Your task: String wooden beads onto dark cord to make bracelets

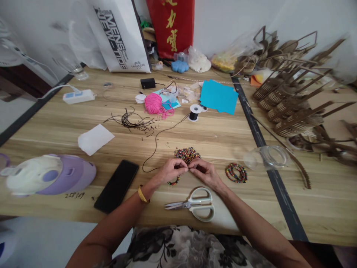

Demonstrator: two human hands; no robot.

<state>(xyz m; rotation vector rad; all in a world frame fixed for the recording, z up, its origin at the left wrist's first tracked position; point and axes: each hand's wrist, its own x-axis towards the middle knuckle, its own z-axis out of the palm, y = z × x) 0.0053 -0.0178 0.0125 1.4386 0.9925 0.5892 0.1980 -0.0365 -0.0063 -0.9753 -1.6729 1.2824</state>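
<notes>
— Both hands met over the desk (223, 137): the left hand (170, 170) had its fingertips pressed together, pinching a partly strung strand of beads (174, 182) that hung just below it, and the right hand (205, 172) pinched the thin dark cord (156, 143) right at the spot where the two hands touched.

— What could have gone wrong?

— The open end could have slipped from the pinch, and the beads would likely have run off and scattered. A tug on the cord might also have dragged the black spool (194, 112).

— And the loose beads?

— The bead pile (187, 153) lay just beyond the fingertips, nearly touching them. A finished bracelet (236, 172) sat near the right hand; scissors (195, 204) lay nearer the person, between the forearms, with a phone (117, 185) to the left.
</notes>
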